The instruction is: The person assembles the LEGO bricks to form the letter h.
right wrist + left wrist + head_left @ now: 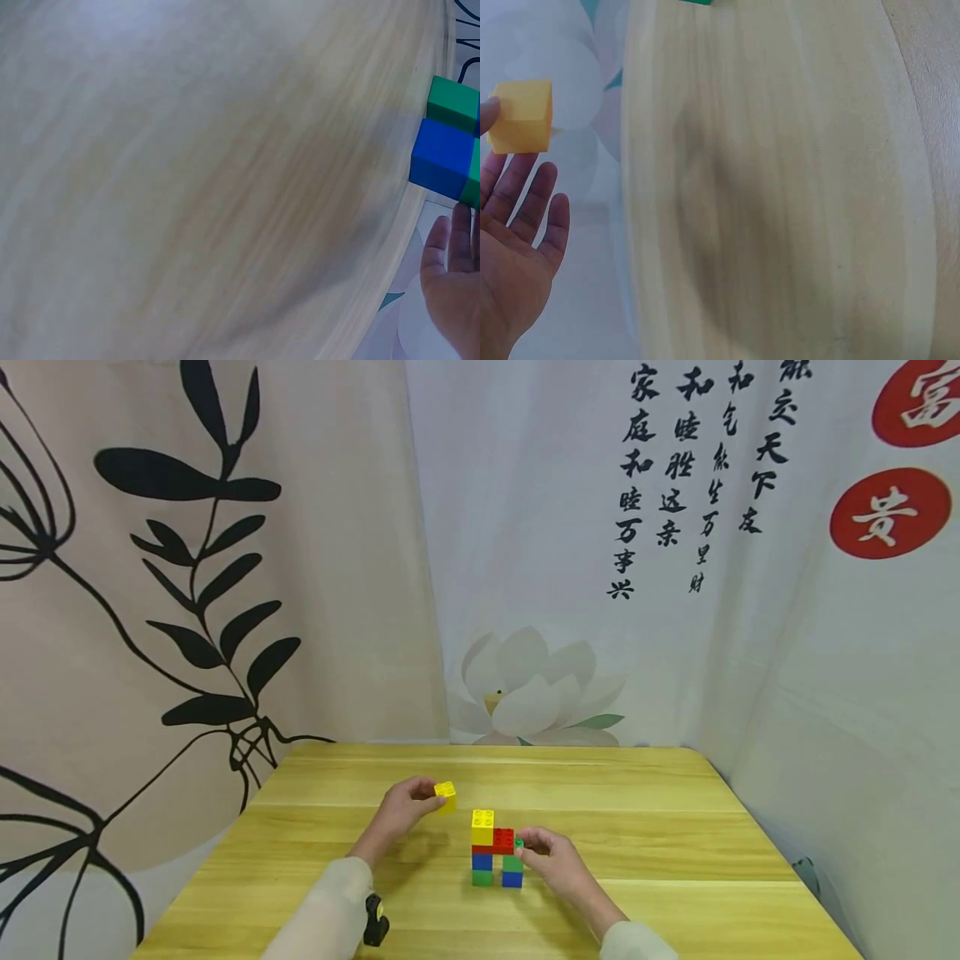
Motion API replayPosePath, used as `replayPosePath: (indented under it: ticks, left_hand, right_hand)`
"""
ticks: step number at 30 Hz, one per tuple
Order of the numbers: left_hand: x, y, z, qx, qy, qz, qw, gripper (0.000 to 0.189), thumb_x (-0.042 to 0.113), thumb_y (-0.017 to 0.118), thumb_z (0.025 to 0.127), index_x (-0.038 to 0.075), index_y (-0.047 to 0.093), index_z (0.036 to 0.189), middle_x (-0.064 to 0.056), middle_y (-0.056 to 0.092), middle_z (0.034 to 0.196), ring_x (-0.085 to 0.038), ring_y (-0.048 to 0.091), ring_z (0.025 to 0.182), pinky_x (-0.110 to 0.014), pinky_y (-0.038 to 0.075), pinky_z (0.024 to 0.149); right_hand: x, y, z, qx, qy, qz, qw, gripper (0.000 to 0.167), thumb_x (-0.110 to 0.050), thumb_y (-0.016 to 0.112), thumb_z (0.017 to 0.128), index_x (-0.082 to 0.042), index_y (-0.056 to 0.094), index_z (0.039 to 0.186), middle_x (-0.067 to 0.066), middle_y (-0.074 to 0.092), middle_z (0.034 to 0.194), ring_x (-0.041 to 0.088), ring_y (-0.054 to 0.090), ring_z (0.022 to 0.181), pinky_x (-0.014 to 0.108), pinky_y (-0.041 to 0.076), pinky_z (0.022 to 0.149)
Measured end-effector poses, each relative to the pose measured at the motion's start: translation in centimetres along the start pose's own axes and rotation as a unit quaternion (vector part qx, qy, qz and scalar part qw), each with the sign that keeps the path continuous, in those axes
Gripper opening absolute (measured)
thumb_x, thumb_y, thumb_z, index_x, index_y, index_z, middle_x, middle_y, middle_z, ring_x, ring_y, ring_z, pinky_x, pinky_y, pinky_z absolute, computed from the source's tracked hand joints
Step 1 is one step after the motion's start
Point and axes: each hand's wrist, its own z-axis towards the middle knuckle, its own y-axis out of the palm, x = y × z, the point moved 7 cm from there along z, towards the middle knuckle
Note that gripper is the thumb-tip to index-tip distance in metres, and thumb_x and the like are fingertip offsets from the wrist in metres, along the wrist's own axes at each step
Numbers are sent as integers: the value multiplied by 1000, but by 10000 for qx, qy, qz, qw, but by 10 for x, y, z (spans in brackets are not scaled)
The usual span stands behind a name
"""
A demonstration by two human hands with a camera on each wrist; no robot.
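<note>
My left hand (pixel 405 806) pinches a yellow block (pixel 446 796) above the table, to the left of a small block structure. The left wrist view shows this yellow block (pixel 523 116) between thumb and fingers. In the structure, a red block (pixel 503 840) bridges two columns. A second yellow block (pixel 483 827) tops the left column, over a blue block (pixel 482 862) and a green block (pixel 482 878). My right hand (pixel 552 856) pinches a small green block (pixel 519 843) at the red block's right end; its fingers partly hide it. Below are a green block (pixel 512 863) and a blue block (pixel 512 880).
The structure stands on a wooden table (pixel 637 810). Behind the table hangs a printed cloth (pixel 360 568) with plants and writing. A black strap piece (pixel 376 921) shows at the left sleeve.
</note>
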Motion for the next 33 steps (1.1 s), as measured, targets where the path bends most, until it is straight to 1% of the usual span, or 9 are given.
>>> replayPosePath:
  ticks: [2, 8, 12, 15, 18, 21, 25, 33]
  left_hand:
    - [4, -2, -1, -51, -28, -61, 10000, 33, 29, 75, 90, 8, 68, 114, -3, 66, 104, -21, 60, 96, -39, 53, 85]
    - [15, -8, -3, -132, 19, -221, 9997, 29, 29, 75, 90, 11, 69, 112, -1, 66, 102, -19, 61, 95, -40, 53, 86]
    - [26, -11, -4, -166, 128, -308, 9993, 32, 28, 76, 89, 9, 69, 114, -1, 67, 102, -19, 61, 95, -39, 54, 84]
    - [35, -12, -5, -194, 219, -221, 9993, 37, 31, 76, 89, 9, 68, 117, -1, 67, 105, -19, 61, 96, -39, 54, 83]
    - [42, -12, -6, -253, 288, -83, 9992, 39, 34, 76, 89, 10, 68, 119, -1, 67, 107, -20, 61, 97, -40, 54, 85]
    - [48, -11, -6, -299, 332, 9, 9990, 41, 36, 75, 89, 11, 67, 121, -1, 66, 108, -21, 61, 98, -41, 53, 86]
    - [57, -8, -8, -438, 416, -22, 9982, 40, 36, 74, 90, 11, 67, 120, -2, 66, 108, -21, 62, 98, -41, 53, 86]
    - [79, 4, -15, -971, 810, -181, 9918, 32, 33, 73, 91, 10, 68, 114, -3, 67, 105, -22, 63, 93, -36, 54, 83]
  right_hand:
    - [0, 0, 0, 3, -17, 12, 10000, 31, -22, 66, 97, -3, 64, 121, 5, 64, 108, 21, 58, 99, 38, 53, 84]
    - [2, 0, 1, 26, 0, -29, 10000, 32, -24, 66, 97, -4, 64, 122, 5, 64, 109, 20, 58, 98, 32, 53, 81]
    - [1, 1, 1, 32, -25, -27, 10000, 31, -22, 66, 97, -3, 64, 122, 5, 64, 108, 20, 58, 98, 34, 53, 82]
    - [1, 2, 1, 23, -40, -24, 10000, 32, -22, 66, 97, -3, 64, 122, 5, 64, 108, 21, 58, 99, 37, 53, 83]
    - [2, 1, 1, 30, -12, -52, 10000, 31, -22, 66, 97, -4, 64, 123, 4, 64, 109, 21, 58, 100, 36, 53, 84]
    - [2, 0, 1, 27, 11, -95, 10000, 31, -23, 65, 98, -5, 64, 123, 4, 64, 109, 21, 58, 101, 34, 53, 84]
    - [1, 0, 0, 23, 22, -88, 10000, 32, -24, 66, 97, -4, 64, 123, 4, 64, 110, 21, 58, 101, 33, 53, 84]
    - [1, 1, 0, 27, 16, -81, 10000, 33, -24, 66, 97, -4, 64, 123, 5, 64, 109, 21, 58, 101, 35, 53, 84]
